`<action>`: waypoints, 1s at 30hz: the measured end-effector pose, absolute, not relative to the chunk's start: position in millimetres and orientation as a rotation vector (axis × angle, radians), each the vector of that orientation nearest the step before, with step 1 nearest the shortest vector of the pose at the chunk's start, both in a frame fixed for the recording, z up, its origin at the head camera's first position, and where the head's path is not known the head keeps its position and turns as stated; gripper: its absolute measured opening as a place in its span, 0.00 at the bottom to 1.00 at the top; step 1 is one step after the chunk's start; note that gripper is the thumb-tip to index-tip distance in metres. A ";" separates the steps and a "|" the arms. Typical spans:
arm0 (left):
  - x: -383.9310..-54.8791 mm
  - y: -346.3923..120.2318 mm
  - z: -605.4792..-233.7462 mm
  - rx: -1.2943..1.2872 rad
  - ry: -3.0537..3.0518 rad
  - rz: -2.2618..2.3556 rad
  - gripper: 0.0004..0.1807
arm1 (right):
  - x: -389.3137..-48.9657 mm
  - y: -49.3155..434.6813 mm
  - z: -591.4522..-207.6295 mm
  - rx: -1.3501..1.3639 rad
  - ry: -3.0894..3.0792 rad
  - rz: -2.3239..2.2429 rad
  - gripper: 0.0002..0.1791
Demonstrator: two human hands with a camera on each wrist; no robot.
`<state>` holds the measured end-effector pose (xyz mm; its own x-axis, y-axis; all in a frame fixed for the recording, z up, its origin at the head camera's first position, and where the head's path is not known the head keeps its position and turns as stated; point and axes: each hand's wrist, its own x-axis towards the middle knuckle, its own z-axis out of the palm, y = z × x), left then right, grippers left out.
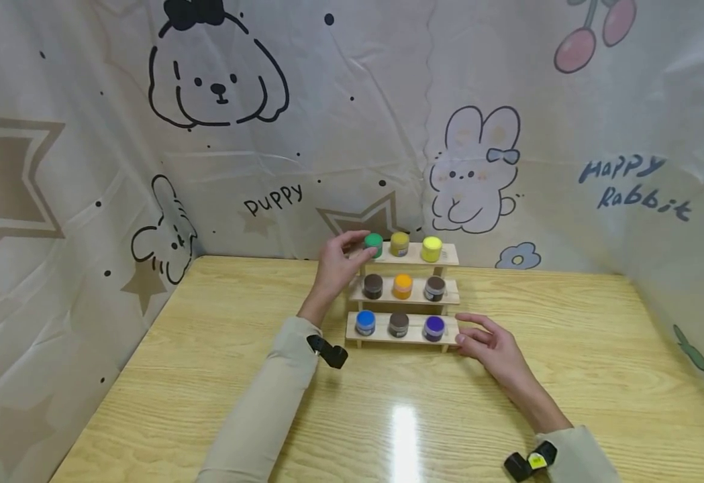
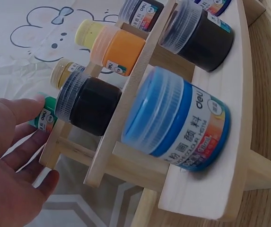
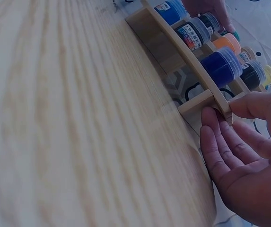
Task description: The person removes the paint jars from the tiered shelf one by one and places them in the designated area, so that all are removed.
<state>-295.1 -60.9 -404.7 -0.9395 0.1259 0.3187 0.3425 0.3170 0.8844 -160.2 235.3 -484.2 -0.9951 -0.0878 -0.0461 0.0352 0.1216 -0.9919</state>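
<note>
A three-tier wooden stand [image 1: 356,337] holds rows of small paint jars. On the top tier's left end, my left hand [image 1: 337,263] pinches a green paint jar [image 1: 374,245], thumb on the near side; the left wrist view shows the thumb against its cap. My right hand [image 1: 496,351] grips the right end of the bottom tier, thumb above and fingers below in the right wrist view. Beside that hand stands a purple paint jar [image 1: 433,328]. A blue paint jar [image 2: 173,118] sits at the bottom tier's left end, and a dark jar [image 1: 398,325] is between them.
The middle tier bears an orange jar [image 1: 403,286] between two dark jars [image 1: 372,286]. An ochre jar [image 1: 400,244] and a yellow jar [image 1: 431,249] share the top tier. Behind the wooden table [image 1: 207,376] hangs a printed cloth [image 1: 352,134], close to the stand.
</note>
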 end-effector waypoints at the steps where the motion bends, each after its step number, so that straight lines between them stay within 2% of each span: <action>1: -295.3 -60.5 -404.8 -0.427 -2.392 -1.674 0.20 | -160.3 235.4 -484.3 -0.049 2.286 -2.017 0.29; 16: -290.7 -69.8 -412.9 -0.423 -2.332 -1.748 0.19 | -156.5 240.9 -486.1 0.010 2.287 -1.976 0.30; 30: -282.8 -102.7 -413.6 -0.449 -2.135 -1.829 0.19 | -159.7 240.7 -485.1 -0.011 2.276 -1.976 0.31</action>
<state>-282.8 -102.7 -413.6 -0.9081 0.0448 0.4163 0.4183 0.1439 0.8969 -159.7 240.7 -485.1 -0.9919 -0.0888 -0.0912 0.0778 0.1439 -0.9865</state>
